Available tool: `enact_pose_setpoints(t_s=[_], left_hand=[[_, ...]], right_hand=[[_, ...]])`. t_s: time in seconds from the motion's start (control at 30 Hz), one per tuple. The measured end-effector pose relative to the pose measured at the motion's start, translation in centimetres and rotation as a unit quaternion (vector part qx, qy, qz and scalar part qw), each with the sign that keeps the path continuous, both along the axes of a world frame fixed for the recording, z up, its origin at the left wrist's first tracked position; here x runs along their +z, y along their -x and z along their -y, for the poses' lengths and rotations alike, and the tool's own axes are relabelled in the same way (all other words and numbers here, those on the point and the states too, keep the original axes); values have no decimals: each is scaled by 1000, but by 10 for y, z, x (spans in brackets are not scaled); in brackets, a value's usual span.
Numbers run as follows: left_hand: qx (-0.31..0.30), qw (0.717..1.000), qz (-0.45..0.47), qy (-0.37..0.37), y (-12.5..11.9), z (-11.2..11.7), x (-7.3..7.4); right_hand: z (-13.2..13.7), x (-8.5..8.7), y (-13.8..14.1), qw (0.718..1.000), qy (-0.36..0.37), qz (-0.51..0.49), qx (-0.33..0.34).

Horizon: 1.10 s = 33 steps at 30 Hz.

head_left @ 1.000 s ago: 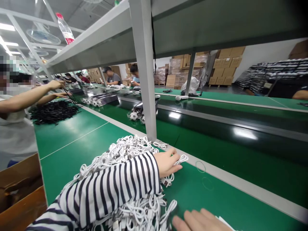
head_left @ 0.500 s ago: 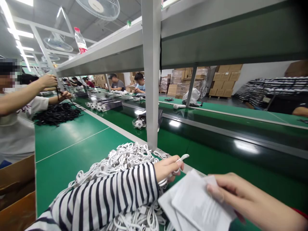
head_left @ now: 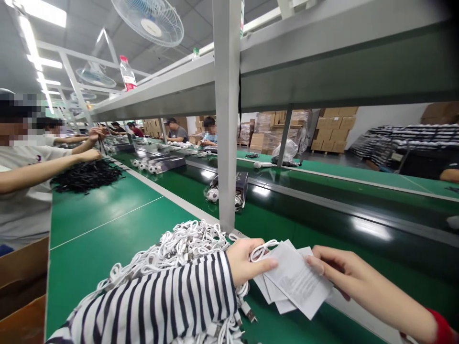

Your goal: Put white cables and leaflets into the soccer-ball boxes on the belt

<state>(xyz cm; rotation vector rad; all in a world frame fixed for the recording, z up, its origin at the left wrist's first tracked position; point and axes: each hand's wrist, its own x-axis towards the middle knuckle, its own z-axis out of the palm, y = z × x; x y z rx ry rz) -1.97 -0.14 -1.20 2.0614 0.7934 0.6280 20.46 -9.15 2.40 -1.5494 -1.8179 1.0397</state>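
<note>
The green counter (head_left: 107, 217) has room at centre left; a grey post (head_left: 226, 143) stands just beyond the left hand (head_left: 244, 265), which grips a looped white cable (head_left: 264, 246) and, with the right hand (head_left: 339, 270), fanned, printed white leaflets (head_left: 299, 282) lower right of centre.

No word, brand or number can be read with certainty. The front sheet of the white papers (head_left: 304, 286) carries lines of small grey print, too faint and blurred to make out. The bottle (head_left: 128, 74) on the overhead shelf (head_left: 168, 86) wears a red and white label whose lettering is too small to read. A mark sits on the hub of the near fan (head_left: 150, 27), and pale characters stand on the dark box (head_left: 242, 180) behind the post (head_left: 226, 143); both are illegible.
</note>
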Motion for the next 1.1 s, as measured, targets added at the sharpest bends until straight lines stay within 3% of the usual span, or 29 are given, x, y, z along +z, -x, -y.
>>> enact_pose_setpoints(t_s=[0.2,0.37,0.57,0.83,0.93,1.1], left_hand=[[34,999,-3,-28,-1,-3,4],[47,998,-26,-27,0,-4,5],[-12,998,-38,-39,0,-7,-3],[-50,999,8,-8,1,-3,1],[-66,998,11,-7,3,-2,2],[-47,999,-6,-10,1,0,4]], right_hand=[[-2,-21,-10,989,88,123,3],[-2,-24,-1,985,-7,171,-14],[1,-5,10,996,-35,65,51],[-7,-4,-29,983,-67,-107,-134],[-9,-2,-38,982,-36,-161,-92],[-4,-2,-37,994,19,-105,21]])
